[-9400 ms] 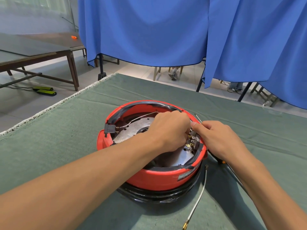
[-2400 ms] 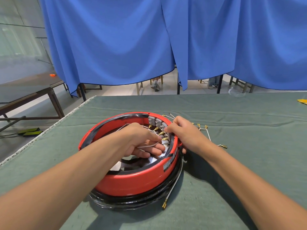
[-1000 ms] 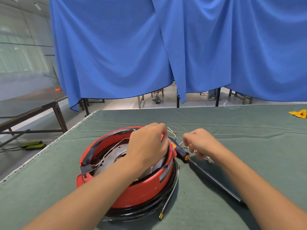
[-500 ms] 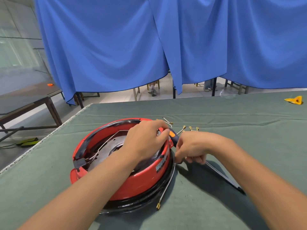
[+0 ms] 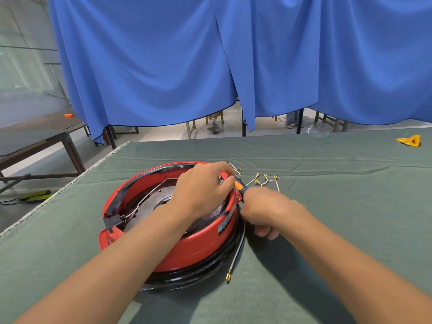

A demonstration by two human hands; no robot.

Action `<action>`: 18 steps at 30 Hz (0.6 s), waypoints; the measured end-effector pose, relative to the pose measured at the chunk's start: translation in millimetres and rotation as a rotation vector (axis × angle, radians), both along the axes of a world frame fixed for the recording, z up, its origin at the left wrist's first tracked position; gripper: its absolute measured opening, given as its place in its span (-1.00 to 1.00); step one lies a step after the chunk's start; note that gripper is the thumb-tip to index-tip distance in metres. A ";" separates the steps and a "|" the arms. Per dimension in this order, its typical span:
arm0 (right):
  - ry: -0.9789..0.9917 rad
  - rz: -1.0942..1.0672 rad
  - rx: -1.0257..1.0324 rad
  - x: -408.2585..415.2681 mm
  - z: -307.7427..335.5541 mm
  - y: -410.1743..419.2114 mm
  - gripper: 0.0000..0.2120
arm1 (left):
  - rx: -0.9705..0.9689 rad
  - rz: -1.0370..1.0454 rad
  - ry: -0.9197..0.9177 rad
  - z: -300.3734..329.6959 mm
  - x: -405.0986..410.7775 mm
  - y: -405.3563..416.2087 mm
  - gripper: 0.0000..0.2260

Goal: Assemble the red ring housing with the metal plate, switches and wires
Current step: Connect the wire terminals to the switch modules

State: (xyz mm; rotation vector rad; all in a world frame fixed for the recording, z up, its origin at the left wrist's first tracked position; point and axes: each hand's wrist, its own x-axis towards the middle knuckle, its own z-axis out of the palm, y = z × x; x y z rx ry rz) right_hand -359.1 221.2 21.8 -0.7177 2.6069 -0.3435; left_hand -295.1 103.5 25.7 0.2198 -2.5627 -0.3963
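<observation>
**Screwdriver picked up, fastening step likely next**

Change vs a second ago: right hand (image 5: pixel 261 209) was over the loose wires (image 5: pixel 266 182), not on the tool; it has since dropped onto the screwdriver (image 5: pixel 240 188), and the shaft that lay out across the bench (image 5: pixel 350 183) is no longer visible there. Fingers are curled round the handle; only the orange/dark butt end shows, poking out by the housing rim. My read: wiring paused, a screw into the metal plate (image 5: pixel 149 204) or switches comes next.

Left hand (image 5: pixel 201 192) reaches in over the red ring housing (image 5: pixel 191 249), palm down, fingers bent at the far rim where the switches sit. Switches are hidden under it; can't tell if it grips anything.

Housing sits on the bench atop a black cable coil (image 5: pixel 210 267). One white lead (image 5: pixel 236 253) trails out front right.
</observation>
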 end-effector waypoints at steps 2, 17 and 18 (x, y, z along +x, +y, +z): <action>0.013 -0.007 0.000 3.4 -0.2 -3.4 -0.81 | -0.007 0.024 0.022 1.0 2.9 0.0 -0.79; -0.233 -0.075 -0.585 -18.2 22.3 14.4 -0.86 | 0.148 0.210 -0.004 17.1 23.4 11.9 -0.85; -0.260 -0.085 -0.727 -22.6 31.8 19.7 -0.85 | 0.183 0.207 0.014 19.8 21.9 13.3 -0.85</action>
